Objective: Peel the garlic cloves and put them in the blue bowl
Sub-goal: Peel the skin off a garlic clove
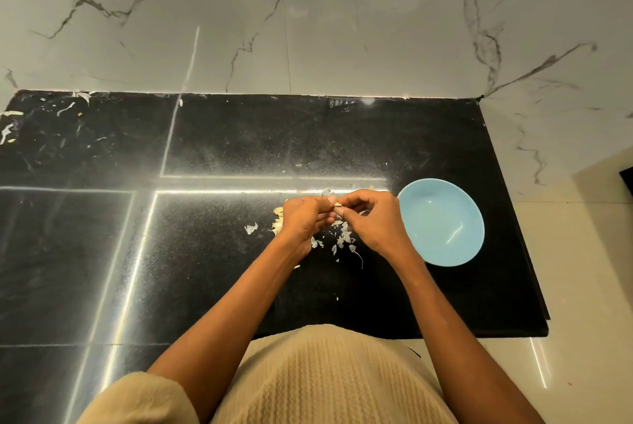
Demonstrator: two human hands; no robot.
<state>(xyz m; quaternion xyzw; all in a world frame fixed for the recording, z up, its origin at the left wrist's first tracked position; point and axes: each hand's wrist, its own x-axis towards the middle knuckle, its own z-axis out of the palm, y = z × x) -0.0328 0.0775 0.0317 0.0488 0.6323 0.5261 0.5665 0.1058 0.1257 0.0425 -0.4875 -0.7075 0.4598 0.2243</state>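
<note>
I identify the location as a home kitchen. Indicators: a polished black granite countertop (239, 136), a veined marble-look wall (308, 29), scattered garlic skins (342, 238) and a blue bowl (442, 221).

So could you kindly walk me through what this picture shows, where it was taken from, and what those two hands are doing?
There is no machine here: a person wears a camera on the head, so the single picture looks forward and down over their own arms. The left hand and right hand meet above a black countertop, and together they pinch a small garlic clove between the fingertips, apparently peeling it. Papery garlic skins lie scattered on the counter under the hands, and more unpeeled-looking cloves sit just beside the left hand. To the right stands the blue bowl, where no cloves can be seen. Behind the counter is a marbled white wall.
</note>
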